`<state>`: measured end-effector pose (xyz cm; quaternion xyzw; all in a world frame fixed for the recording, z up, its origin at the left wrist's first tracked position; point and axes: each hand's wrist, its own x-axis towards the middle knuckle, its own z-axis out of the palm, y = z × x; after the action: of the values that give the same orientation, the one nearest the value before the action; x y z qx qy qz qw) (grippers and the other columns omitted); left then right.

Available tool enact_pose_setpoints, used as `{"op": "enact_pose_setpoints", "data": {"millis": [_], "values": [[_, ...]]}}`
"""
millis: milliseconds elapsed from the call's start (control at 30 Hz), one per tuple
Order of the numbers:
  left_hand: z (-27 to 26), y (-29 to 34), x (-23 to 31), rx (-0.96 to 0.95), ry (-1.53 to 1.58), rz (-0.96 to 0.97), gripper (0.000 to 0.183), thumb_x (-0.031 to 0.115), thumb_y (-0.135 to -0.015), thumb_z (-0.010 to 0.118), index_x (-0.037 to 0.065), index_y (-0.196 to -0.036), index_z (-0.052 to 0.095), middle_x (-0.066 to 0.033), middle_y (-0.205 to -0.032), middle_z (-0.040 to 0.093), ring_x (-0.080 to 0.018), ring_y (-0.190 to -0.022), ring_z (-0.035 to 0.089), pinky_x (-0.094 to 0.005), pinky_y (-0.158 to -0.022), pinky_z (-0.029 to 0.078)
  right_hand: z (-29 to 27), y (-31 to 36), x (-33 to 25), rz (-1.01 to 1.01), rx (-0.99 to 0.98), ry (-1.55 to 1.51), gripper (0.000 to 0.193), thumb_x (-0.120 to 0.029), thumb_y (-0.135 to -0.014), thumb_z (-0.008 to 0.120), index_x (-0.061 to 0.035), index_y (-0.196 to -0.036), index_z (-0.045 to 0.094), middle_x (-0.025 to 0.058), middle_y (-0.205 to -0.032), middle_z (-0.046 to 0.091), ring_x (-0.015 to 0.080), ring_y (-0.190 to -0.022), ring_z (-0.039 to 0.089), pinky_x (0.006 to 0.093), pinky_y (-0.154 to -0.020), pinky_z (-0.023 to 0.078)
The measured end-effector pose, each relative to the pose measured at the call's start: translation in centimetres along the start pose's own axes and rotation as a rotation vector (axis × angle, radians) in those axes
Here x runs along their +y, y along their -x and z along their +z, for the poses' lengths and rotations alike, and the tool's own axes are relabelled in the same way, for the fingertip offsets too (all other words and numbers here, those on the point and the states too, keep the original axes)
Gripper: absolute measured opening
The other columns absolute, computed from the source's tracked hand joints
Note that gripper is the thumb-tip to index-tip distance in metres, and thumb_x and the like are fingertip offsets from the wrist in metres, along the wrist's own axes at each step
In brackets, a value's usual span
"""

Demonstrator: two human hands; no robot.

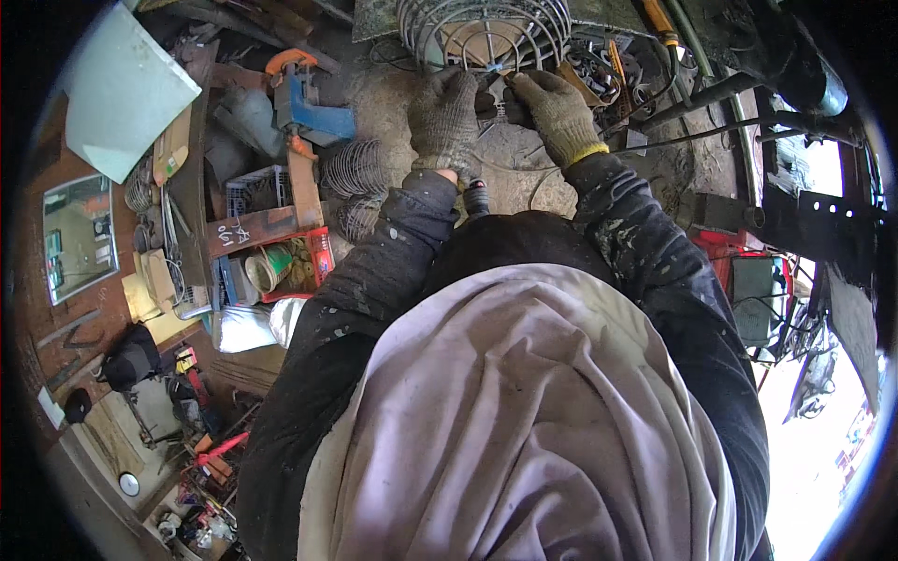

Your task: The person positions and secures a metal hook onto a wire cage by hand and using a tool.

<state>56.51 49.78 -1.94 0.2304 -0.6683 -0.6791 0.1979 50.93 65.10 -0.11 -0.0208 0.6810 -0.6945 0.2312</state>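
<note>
Floor (382,110) dusty; wire cage (486,35) just beyond my left hand (443,117), right hand (558,114); both curled, can't tell grip.

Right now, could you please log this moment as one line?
left hand: gloved, at near rim of wire cage; right hand: gloved, same rim; grips: unclear

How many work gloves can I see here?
2: one glove on the person's left hand, and one yellow-cuffed glove on the right hand, both near the picture's top. Others may be hidden in the clutter.
</note>
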Motion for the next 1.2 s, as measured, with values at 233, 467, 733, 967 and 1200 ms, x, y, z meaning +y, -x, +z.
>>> {"op": "enact_pose_setpoints", "data": {"millis": [233, 467, 733, 967, 1200], "values": [[0.3, 0.3, 0.2, -0.042, -0.026, 0.007, 0.021, 0.009, -0.093, 0.063, -0.003, -0.11, 0.06, -0.0161, -0.095, 0.07, -0.0247, -0.075, 0.071, -0.0387, -0.064, 0.062, -0.7, -0.7, 0.6, -0.002, -0.047, 0.006, 0.04, -0.026, -0.097, 0.062, 0.0063, -0.12, 0.062, 0.0086, -0.098, 0.069, 0.0129, -0.081, 0.066, 0.0266, -0.073, 0.056], [0.5, 0.3, 0.5, -0.029, 0.086, -0.079, 0.022, 0.01, -0.092, 0.065, -0.004, -0.108, 0.062, -0.0161, -0.094, 0.07, -0.024, -0.075, 0.071, -0.0356, -0.062, 0.062, -0.4, -1.1, 1.3, 0.023, -0.028, -0.042, 0.039, -0.025, -0.097, 0.062, 0.0063, -0.119, 0.061, 0.0088, -0.098, 0.068, 0.0134, -0.081, 0.067, 0.0272, -0.073, 0.058], [0.3, 0.5, 1.1, -0.037, 0.044, -0.028, 0.022, 0.009, -0.092, 0.066, -0.003, -0.11, 0.062, -0.0156, -0.095, 0.071, -0.0235, -0.073, 0.071, -0.0351, -0.061, 0.061, -0.5, -0.4, 0.2, 0.046, -0.022, -0.047, 0.039, -0.026, -0.095, 0.064, 0.0051, -0.118, 0.065, 0.0109, -0.102, 0.071, 0.0137, -0.089, 0.067, 0.0257, -0.076, 0.054], [0.0, 0.3, 0.8, -0.035, -0.039, 0.005, 0.023, 0.01, -0.092, 0.066, -0.002, -0.111, 0.062, -0.0145, -0.094, 0.071, -0.0218, -0.072, 0.071, -0.0342, -0.062, 0.06, -0.1, 0.0, -0.6, 0.067, -0.035, -0.11, 0.035, -0.023, -0.096, 0.062, 0.0057, -0.117, 0.064, 0.0096, -0.1, 0.071, 0.0132, -0.085, 0.066, 0.0252, -0.075, 0.054], [-0.6, 2.5, 5.0, -0.191, -0.041, 0.019, 0.027, 0.017, -0.095, 0.064, -0.001, -0.116, 0.062, -0.0126, -0.097, 0.07, -0.0192, -0.08, 0.07, -0.0345, -0.069, 0.06, -1.5, 2.2, -2.2, -0.011, -0.09, -0.013, 0.033, -0.024, -0.098, 0.061, 0.0054, -0.112, 0.065, 0.0063, -0.093, 0.069, 0.0119, -0.08, 0.064, 0.0261, -0.074, 0.053]]}}
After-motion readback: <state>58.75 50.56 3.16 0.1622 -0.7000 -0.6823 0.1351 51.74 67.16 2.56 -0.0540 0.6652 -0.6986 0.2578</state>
